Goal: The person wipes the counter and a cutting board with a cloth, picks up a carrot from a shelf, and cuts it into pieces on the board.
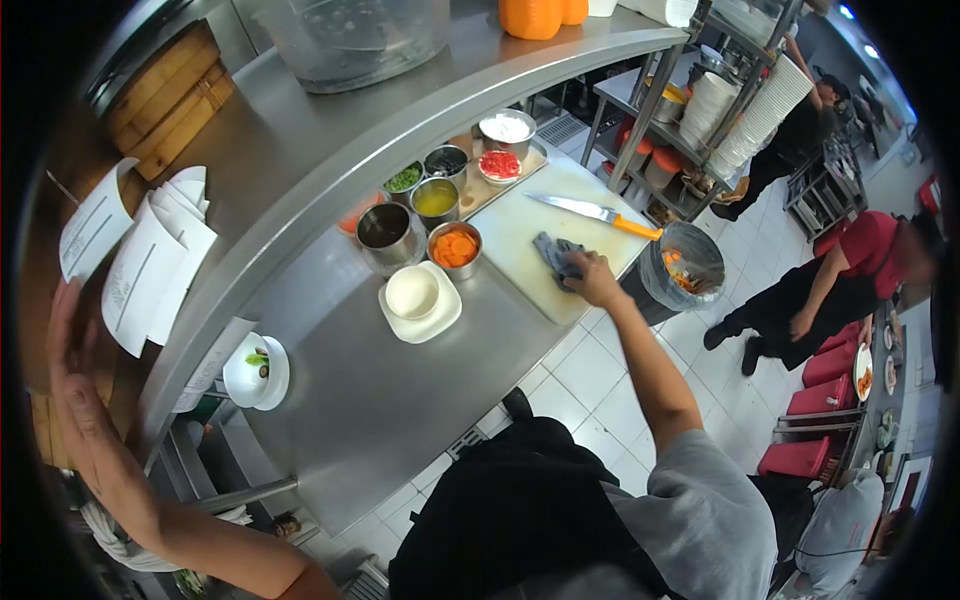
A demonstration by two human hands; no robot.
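My right hand (596, 280) presses a dark grey cloth (552, 252) onto the white cutting board (525, 285), fingers closed over one end of it. Beyond the cloth, a knife (590, 212) with an orange handle lies across the board, its handle reaching toward the edge. Off to the far left, my left hand (78, 385) is raised with fingers stretched out, its fingertips right at the lower edge of a printed paper slip (97, 225). More slips (155, 270) hang in a bunch beside it on the upper shelf.
Metal containers hold sliced carrots (455, 249), yellow liquid (436, 199) and chopped red pieces (500, 166). A cream bowl (411, 292) sits on a square plate. A lined bin (683, 268) stands against the board's end. Behind it, a person in red (850, 265) stands on the tiled floor.
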